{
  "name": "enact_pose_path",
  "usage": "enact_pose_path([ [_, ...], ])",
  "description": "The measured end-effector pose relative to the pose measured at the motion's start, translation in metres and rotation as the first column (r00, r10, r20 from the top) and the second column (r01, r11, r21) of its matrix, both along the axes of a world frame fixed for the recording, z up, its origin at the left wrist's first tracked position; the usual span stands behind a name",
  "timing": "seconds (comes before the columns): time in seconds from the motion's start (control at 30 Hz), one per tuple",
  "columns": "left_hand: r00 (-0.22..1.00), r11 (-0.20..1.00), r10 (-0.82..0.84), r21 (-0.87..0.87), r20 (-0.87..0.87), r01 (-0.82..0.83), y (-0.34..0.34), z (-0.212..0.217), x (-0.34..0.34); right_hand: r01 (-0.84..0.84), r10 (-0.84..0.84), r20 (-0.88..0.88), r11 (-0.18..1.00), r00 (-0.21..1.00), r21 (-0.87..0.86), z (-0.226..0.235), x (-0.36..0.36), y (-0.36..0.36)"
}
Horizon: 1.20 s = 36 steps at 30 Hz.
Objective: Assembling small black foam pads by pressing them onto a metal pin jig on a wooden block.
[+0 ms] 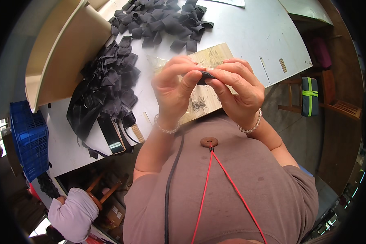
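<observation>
Both my hands meet above a wooden board (215, 54), pinching one small black fabric piece (205, 77) between thumbs and fingertips. My left hand (175, 83) grips its left side, and my right hand (238, 87) has the other side. Fingers hide much of the piece. Beyond the board, a loose pile of dark fabric pieces (158, 20), many of them curled or folded over, lies on the white table (248, 30). A second heap of black fabric strips (110, 81) spreads to the left of my left hand.
A beige curved panel (71, 49) stands along the table's left side. Farther left is a blue plastic crate (30, 138). Another person in a pale top (74, 215) sits at lower left. A wooden stool with a dark green cushion (309, 96) stands at the right.
</observation>
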<state>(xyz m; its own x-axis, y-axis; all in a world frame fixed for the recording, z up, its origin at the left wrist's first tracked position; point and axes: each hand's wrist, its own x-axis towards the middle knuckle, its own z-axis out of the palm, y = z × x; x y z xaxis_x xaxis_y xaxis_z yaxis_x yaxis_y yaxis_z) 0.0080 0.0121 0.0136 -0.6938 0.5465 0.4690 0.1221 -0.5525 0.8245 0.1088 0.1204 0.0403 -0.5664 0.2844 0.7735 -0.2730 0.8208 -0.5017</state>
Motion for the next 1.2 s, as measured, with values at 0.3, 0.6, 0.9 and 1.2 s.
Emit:
enact_pose_path([
  [0.3,0.997,1.0,0.013,-0.022,-0.081,-0.015,0.001,-0.002,0.004,-0.025,0.025,-0.015,0.999,1.0,-0.021,-0.014,0.004,0.003],
  [0.6,0.984,0.994,0.095,-0.034,-0.151,-0.102,0.0,0.0,0.002,-0.025,0.015,-0.093,0.995,0.996,-0.1,0.002,0.0,-0.002],
  [0.9,0.983,0.994,0.081,-0.066,-0.164,-0.092,0.003,-0.003,0.002,-0.067,0.06,-0.113,0.996,0.992,-0.062,-0.011,-0.004,0.005],
  [1.2,0.983,0.994,0.103,-0.03,-0.153,-0.109,0.007,0.008,0.004,-0.233,0.164,-0.211,0.903,0.963,-0.36,-0.003,-0.007,0.002],
])
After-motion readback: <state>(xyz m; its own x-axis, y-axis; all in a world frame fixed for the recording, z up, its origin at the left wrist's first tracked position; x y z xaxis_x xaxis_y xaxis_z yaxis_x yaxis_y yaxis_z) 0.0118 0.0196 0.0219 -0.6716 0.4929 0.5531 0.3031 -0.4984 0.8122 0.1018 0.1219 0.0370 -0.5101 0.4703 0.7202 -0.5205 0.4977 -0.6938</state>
